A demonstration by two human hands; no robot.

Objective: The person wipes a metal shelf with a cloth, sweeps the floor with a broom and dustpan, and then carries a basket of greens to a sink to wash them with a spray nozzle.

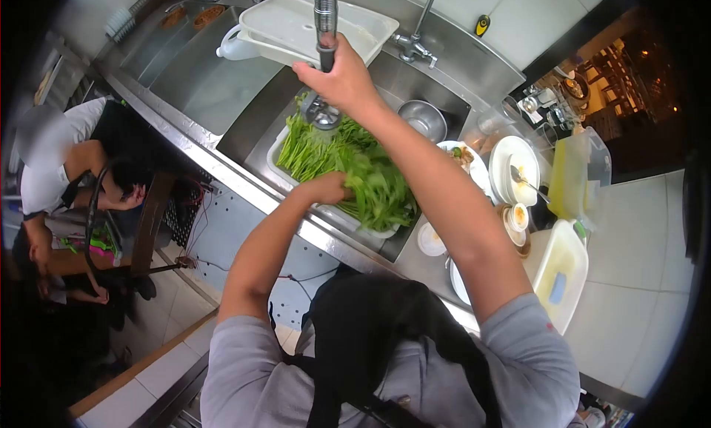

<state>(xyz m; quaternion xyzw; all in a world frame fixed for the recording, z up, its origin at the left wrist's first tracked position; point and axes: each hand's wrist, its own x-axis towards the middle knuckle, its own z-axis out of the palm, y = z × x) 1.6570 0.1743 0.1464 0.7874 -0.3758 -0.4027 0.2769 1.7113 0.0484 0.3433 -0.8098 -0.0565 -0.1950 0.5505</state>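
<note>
My right hand [345, 77] is wrapped round the grip of a hanging pre-rinse sprayer [324, 112], its round head pointing down over the greens. Long-stemmed leafy greens [318, 146] fill a white tub [278, 148] in the steel sink, stems at the left and leaves at the right. Among them, my left hand [329, 188] is closed on a bunch of the greens; its fingertips are partly hidden by leaves. The leaves by this hand look blurred.
A metal bowl [423, 121] sits in the sink's right part. Used plates [514, 170] crowd the right counter, near a white basin [561, 276] and yellowish container [574, 172]. A white tray [296, 22] lies across the back. Another person [81, 161] sits at left.
</note>
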